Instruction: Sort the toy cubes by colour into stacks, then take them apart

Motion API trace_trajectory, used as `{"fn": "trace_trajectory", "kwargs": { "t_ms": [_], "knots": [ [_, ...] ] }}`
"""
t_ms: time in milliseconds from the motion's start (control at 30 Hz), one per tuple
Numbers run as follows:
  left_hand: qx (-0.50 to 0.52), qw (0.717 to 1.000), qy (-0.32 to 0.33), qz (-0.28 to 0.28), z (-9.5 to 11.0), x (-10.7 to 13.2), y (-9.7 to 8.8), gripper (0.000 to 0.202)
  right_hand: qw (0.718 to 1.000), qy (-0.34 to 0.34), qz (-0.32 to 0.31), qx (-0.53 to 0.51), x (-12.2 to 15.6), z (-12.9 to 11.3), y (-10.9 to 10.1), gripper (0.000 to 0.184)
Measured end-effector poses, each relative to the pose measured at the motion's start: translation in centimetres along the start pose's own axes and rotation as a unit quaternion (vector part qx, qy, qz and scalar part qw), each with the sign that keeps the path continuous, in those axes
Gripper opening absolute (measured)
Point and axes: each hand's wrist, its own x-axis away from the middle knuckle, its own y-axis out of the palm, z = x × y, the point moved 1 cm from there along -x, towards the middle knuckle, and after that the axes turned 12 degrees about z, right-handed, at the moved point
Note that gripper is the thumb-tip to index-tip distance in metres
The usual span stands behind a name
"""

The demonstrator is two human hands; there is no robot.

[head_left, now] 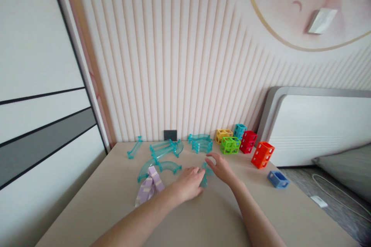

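Note:
Near the middle of the table, my left hand (191, 183) is closed on a small translucent teal track piece (205, 179), its fingers covering part of it. Just to the right, my right hand (222, 168) hovers with fingers apart and slightly curved beside the same piece. Behind both hands lie curved teal track pieces (202, 146), grouped together. More teal track (166, 150), straight and curved, spreads to the left of them. A purple and cream striped cloth-like item (146, 189) rests left of my left forearm.
Block frames stand at the back right: yellow (223, 136), green (230, 145), blue (240, 131), red (248, 141) and orange (262, 155). A low blue frame (278, 179) sits near the table's right edge. One straight teal piece (135, 148) lies back left. The ribbed wall (162, 65) borders the table (95, 200).

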Motion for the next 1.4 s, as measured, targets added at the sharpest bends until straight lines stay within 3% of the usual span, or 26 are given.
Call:
{"fn": "trace_trajectory", "kwargs": {
  "t_ms": [133,267,433,567,700,800,967,1167,1400],
  "knots": [
    [-0.014,1.0,-0.008,0.005,0.3,0.2,-0.1,0.038,0.994,0.012,-0.11,-0.025,0.9,-0.4,-0.6,0.039],
    [0.004,0.999,-0.019,0.039,-0.5,1.8,-1.7,0.04,0.988,0.013,-0.15,-0.036,1.0,0.4,-0.9,0.056],
    [0.035,0.988,-0.043,0.145,-3.1,4.6,-3.4,0.053,0.994,0.01,-0.107,-0.027,0.8,-0.7,0.1,0.055],
    [0.029,0.975,-0.068,0.21,-4.8,6.1,-3.1,0.054,0.995,0.004,-0.051,-0.091,1.2,-3.7,2.2,0.049],
    [0.016,0.965,-0.055,0.258,-5.2,6.9,-2.6,0.058,0.987,0.021,-0.017,-0.156,2.6,-6.5,4.7,0.054],
    [0.016,0.96,-0.051,0.273,-4.9,7.3,-2.1,0.062,0.984,-0.008,0.005,-0.179,3.8,-7.8,5.9,0.064],
    [0.039,0.954,-0.07,0.287,-4.6,7.8,-1.0,0.062,0.978,-0.039,-0.02,-0.203,4.8,-8.8,6.1,0.079],
    [0.077,0.95,-0.084,0.291,-4.8,8.0,-0.9,0.057,0.971,-0.037,-0.025,-0.233,4.7,-8.9,5.8,0.083],
    [0.107,0.951,-0.077,0.279,-4.4,8.0,-0.9,0.067,0.959,-0.051,-0.063,-0.273,5.3,-9.2,5.9,0.085]
  ]
}}
